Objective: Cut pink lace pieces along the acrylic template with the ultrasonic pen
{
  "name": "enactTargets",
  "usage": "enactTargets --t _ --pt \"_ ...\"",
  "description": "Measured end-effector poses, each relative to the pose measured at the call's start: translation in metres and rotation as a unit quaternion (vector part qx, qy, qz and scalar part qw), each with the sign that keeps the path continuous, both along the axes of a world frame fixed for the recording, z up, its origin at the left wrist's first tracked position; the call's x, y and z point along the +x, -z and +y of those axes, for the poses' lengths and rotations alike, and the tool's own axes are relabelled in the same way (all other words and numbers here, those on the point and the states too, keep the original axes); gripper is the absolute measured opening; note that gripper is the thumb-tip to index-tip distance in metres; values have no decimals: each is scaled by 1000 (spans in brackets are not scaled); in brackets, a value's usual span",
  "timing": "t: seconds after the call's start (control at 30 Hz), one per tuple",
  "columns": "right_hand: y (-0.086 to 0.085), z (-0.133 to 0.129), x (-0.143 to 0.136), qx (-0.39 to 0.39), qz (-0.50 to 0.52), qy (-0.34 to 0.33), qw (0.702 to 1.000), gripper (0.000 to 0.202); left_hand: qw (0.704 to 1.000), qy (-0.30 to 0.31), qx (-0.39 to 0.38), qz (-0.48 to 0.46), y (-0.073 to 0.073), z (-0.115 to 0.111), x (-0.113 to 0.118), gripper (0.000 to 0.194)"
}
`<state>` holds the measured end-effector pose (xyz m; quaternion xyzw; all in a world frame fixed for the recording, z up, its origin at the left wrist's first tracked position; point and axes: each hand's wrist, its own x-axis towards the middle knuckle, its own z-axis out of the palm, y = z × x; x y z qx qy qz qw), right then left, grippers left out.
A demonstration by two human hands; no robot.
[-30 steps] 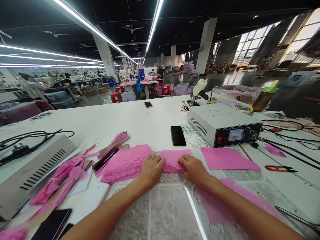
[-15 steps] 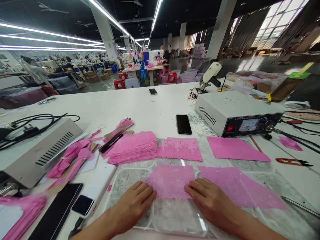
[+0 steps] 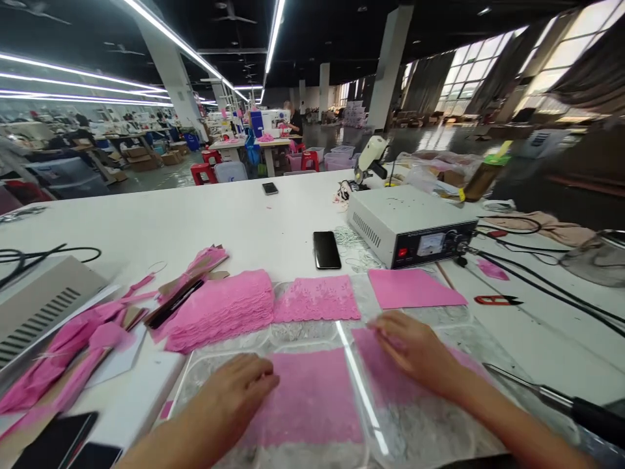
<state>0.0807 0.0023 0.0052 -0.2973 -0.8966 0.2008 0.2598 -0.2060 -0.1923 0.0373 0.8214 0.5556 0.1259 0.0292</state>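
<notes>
My left hand (image 3: 233,398) lies at the left edge of a pink fabric piece (image 3: 312,398) on a clear plastic template (image 3: 312,453), its fingers loosely bent with nothing visible in them. My right hand (image 3: 415,348) is over the upper edge of a second pink piece (image 3: 385,384), fingers apart and slightly blurred; it covers part of that piece. Behind them are a stack of pink scalloped lace (image 3: 234,306), a single lace piece (image 3: 317,299) and a plain pink panel (image 3: 415,288). A metal-tipped tool with a black handle (image 3: 561,397) rests at the right.
A grey control box (image 3: 410,221) with a meter stands behind the panel, cables running right. Red-handled snips (image 3: 497,300) and a black phone (image 3: 326,250) lie nearby. Pink strips (image 3: 68,345), a white box (image 3: 139,410) and another grey box (image 3: 43,299) are at the left.
My view has shifted right. My right hand has left the middle piece and moved to the right-hand pink piece. My left hand stays by the middle piece, which now looks plainer and larger.
</notes>
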Motion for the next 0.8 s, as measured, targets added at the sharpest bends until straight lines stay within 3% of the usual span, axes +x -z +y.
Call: enactTargets --t 0.1,0.17,0.27,0.37,0.53,0.8 --pt "7 56 13 -17 -2 134 991 26 999 -26 -39 -23 -3 68 18 26" --pt "14 79 19 -26 -7 185 982 29 998 -13 -57 -20 -3 119 40 21" --pt "25 93 23 -41 -15 215 976 27 996 7 -91 -18 3 188 79 13" --pt "32 92 24 -51 -19 217 975 25 991 26 -130 -16 14 235 111 27" --pt "35 92 24 -66 -25 221 973 25 980 41 -193 -19 29 269 133 31" --pt "29 90 25 -86 -31 216 972 26 963 50 -258 -57 29 281 128 30"
